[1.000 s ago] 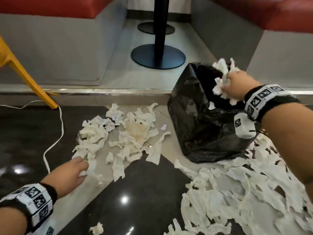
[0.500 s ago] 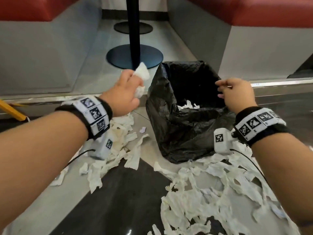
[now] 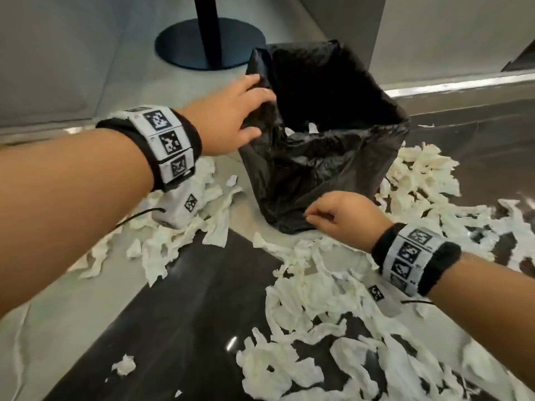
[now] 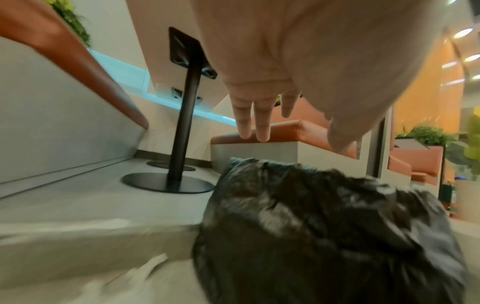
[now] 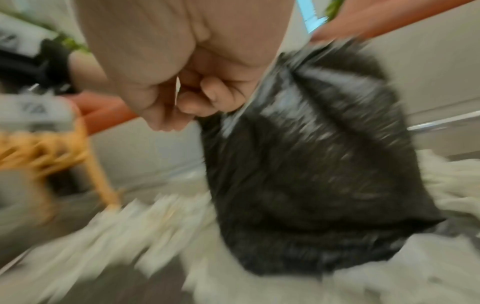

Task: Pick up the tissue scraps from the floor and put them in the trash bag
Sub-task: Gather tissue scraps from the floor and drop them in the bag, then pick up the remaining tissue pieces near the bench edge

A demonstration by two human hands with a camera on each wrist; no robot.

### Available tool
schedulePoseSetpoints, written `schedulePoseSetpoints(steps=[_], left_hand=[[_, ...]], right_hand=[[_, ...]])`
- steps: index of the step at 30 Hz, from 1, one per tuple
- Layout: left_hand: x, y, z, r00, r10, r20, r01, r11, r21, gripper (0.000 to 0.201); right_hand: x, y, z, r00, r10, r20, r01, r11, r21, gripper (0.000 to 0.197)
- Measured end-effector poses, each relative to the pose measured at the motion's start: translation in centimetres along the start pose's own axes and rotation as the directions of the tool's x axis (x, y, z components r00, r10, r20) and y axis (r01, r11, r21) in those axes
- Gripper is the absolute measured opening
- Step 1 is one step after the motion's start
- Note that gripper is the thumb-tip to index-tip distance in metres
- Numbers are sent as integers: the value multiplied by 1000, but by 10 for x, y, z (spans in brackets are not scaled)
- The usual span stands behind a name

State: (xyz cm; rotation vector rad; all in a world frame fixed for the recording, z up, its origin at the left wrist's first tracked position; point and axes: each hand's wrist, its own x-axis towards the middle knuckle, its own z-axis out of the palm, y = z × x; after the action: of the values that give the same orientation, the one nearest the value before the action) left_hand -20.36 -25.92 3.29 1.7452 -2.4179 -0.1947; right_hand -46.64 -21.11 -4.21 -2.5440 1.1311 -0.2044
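Observation:
The black trash bag [image 3: 318, 169] stands open on the floor, with a few white scraps [image 3: 312, 128] inside. My left hand [image 3: 260, 108] reaches over the bag's left rim; in the left wrist view the left hand [image 4: 293, 131] has straight fingers [image 4: 261, 123] above the bag [image 4: 324, 226] and holds nothing. My right hand [image 3: 315, 216] is low at the bag's front bottom corner, just above the scraps. The blurred right wrist view shows the right hand [image 5: 187, 107] with fingers curled in and no tissue between them, beside the bag [image 5: 311, 164]. Torn tissue scraps [image 3: 318, 299] cover the floor.
More scraps lie left of the bag [image 3: 179, 233] and behind it to the right [image 3: 422, 166]. A black table pedestal [image 3: 208, 41] stands on a raised step behind the bag, between grey bench bases. A metal step edge [image 3: 463, 82] runs at the right. A yellow chair leg [image 5: 98, 174] is at the left.
My left hand carried a tissue wad to the bag and no longer holds it. My right hand dropped from the bag's rim to floor level in front of the bag.

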Motion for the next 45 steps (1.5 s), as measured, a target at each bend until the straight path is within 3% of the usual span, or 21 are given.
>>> schedulePoseSetpoints(steps=[2, 3, 5, 6, 7, 8, 9, 10, 12, 13, 15, 19, 22, 24, 31, 34, 37, 38, 42, 43, 45], left_hand=[[-46, -22, 5, 999, -33, 33, 31, 997, 72, 56], [-77, -38, 12, 995, -59, 75, 49, 991, 128, 55], [-134, -66, 26, 973, -125, 195, 80, 971, 225, 55], [-161, -79, 33, 951, -174, 256, 102, 957, 272, 55], [-186, -91, 40, 926, -224, 304, 127, 942, 310, 54], [-209, -101, 45, 897, -279, 342, 159, 927, 338, 53], [-230, -108, 49, 872, -330, 362, 196, 913, 358, 51], [-248, -114, 52, 849, -372, 375, 231, 900, 371, 48], [-277, -120, 55, 825, -417, 382, 272, 884, 380, 41], [-288, -123, 55, 816, -426, 391, 275, 881, 386, 37], [-301, -127, 53, 788, -438, 433, 258, 873, 414, 29], [-290, -137, 35, 711, -471, 522, 185, 841, 508, 22], [-263, -144, 10, 661, -550, 510, 311, 819, 482, 19], [-248, -143, -3, 659, -556, 507, 386, 828, 406, 15], [-223, -169, 19, 674, -433, 598, 237, 894, 380, 21], [-223, -202, 59, 745, -363, 560, 189, 920, 344, 24], [-222, -224, 110, 815, -371, 445, 296, 927, 231, 37], [-223, -226, 127, 789, -434, 434, 369, 901, 229, 45], [-240, -230, 178, 537, -627, 564, 700, 705, 118, 73], [-246, -233, 184, 542, -617, 570, 713, 697, 75, 70], [-255, -239, 188, 651, -588, 481, 692, 720, -57, 44]], right_hand=[[-13, -22, 39, 943, -268, 199, 295, 947, -125, 22], [-23, -34, 66, 847, -418, 329, 480, 867, -134, 24], [-55, -58, 116, 512, -598, 616, 791, 608, -68, 31], [-75, -68, 138, 370, -604, 706, 848, 530, 9, 34], [-94, -72, 156, 290, -583, 759, 831, 546, 102, 33], [-109, -73, 169, 318, -540, 780, 768, 628, 122, 29], [-119, -75, 172, 341, -495, 799, 783, 620, 50, 28], [-118, -77, 177, 285, -478, 831, 846, 533, 17, 32], [-102, -71, 194, -46, -503, 863, 936, 281, 214, 38], [-88, -68, 197, -99, -486, 868, 965, 165, 202, 32], [-41, -61, 198, 69, -518, 853, 968, 242, 69, 16], [60, -67, 171, 545, -509, 666, 689, 725, -9, 20], [112, -81, 132, 766, -367, 529, 389, 918, 74, 25], [124, -93, 111, 843, -271, 465, 232, 963, 139, 22], [162, -113, 85, 931, -1, 365, -76, 977, 198, 46], [190, -114, 111, 916, 93, 391, -148, 982, 113, 23], [204, -119, 150, 887, 144, 439, -188, 980, 58, 32], [204, -125, 164, 871, 145, 468, -187, 981, 43, 37], [187, -156, 217, 782, 89, 617, -111, 994, -2, 63], [180, -163, 227, 762, 83, 642, -89, 996, -22, 67], [169, -175, 235, 754, 86, 652, -44, 996, -80, 65]])
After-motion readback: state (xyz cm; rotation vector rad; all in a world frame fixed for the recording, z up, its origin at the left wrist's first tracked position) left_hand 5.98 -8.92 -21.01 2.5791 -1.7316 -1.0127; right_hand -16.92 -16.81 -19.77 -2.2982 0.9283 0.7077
